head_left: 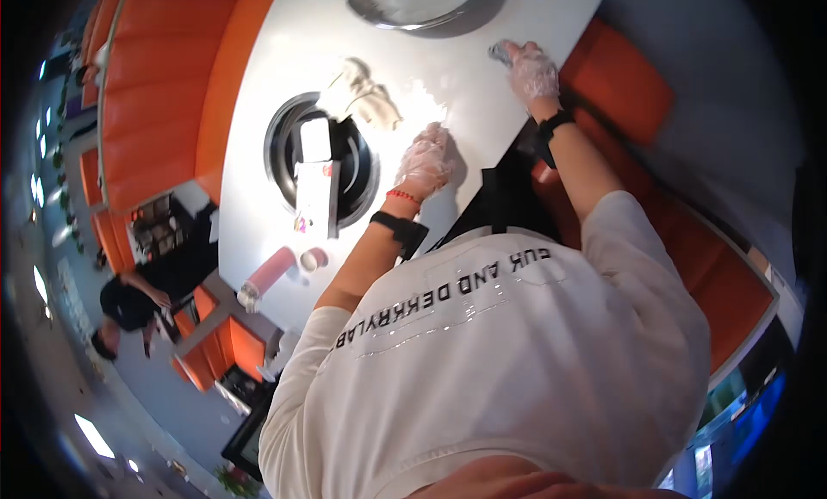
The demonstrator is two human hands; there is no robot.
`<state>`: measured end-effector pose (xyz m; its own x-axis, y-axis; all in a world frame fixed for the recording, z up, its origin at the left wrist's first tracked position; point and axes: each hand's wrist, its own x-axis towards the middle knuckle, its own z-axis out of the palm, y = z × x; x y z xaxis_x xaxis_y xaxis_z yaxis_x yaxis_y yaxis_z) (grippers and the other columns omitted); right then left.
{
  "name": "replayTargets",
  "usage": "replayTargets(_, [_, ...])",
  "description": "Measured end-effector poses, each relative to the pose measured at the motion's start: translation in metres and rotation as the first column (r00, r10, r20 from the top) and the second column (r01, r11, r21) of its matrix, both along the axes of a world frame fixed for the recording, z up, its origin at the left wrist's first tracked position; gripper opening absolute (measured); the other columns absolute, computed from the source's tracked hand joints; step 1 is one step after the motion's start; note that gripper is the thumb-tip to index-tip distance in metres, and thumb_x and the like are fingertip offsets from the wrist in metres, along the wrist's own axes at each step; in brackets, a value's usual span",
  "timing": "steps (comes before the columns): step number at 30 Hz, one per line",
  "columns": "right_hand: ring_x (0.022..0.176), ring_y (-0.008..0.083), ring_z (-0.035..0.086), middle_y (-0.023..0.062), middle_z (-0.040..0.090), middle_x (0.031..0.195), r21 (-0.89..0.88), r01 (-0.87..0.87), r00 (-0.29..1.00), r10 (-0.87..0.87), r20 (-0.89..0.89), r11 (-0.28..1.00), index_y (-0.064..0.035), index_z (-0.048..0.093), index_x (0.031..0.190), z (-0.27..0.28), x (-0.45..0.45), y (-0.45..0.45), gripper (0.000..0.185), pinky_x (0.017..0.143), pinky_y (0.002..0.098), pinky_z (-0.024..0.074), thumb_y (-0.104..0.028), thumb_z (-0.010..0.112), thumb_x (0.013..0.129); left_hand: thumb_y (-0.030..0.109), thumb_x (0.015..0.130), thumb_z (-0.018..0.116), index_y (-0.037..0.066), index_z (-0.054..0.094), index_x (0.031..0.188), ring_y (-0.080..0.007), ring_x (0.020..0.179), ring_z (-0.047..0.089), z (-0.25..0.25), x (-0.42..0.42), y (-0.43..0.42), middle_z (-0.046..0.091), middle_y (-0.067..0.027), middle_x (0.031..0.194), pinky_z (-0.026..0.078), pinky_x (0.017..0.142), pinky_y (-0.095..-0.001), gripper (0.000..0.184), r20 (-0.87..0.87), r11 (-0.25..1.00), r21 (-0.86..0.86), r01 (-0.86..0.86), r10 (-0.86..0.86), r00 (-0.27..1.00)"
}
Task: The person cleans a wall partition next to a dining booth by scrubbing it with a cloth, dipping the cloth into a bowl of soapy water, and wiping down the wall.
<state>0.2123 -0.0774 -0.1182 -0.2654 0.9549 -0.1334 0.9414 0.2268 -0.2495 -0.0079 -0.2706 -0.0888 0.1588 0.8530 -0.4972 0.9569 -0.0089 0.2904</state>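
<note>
Right hand (532, 71), gloved, top right of frame, gripping a grey wad (500, 53) on the white table (482, 86), near its right edge. Left hand (425, 161), gloved, mid-frame, fingers low over the tabletop; can't tell if it's holding anything. White surface runs between the hands and up to the metal pan (362, 6) at top. Tighter to the left: beige cloth (366, 94), then round black recess (274, 146) with white box (316, 198). Pink tube (271, 271) near lower-left edge.
</note>
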Motion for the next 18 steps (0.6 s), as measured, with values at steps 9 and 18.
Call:
replayTargets(9, [0.097,0.0309,0.069,0.013,0.062,0.107,0.107,-0.196,0.973,0.208,-0.106,0.975,-0.0217,0.063,0.122,-0.018,0.002,-0.079,0.032,0.078,0.046,0.0606,-0.017,0.053,0.092,0.028,0.083,0.071,-0.011,0.038,0.146,-0.0461,0.146,0.03,-0.052,0.042,0.064,0.034,-0.032,0.154,0.026,0.122,-0.0499,0.081,-0.076,0.923,0.279,0.264,-0.253,0.965])
replayTargets(18, [0.088,0.0347,0.069,0.0156,0.063,0.107,0.116,0.205,0.949,-0.168,-0.265,0.972,-0.0199,0.068,0.12,-0.041,0.044,0.004,0.037,0.075,0.0451,0.0573,-0.013,0.062,0.084,0.052,0.092,0.064,-0.005,0.029,0.154,-0.0453,0.15,0.023,-0.059,0.096,0.148,0.026,-0.0271,0.162,0.018,0.122,-0.0561,0.092,-0.054,0.891,0.348,0.292,-0.292,0.955])
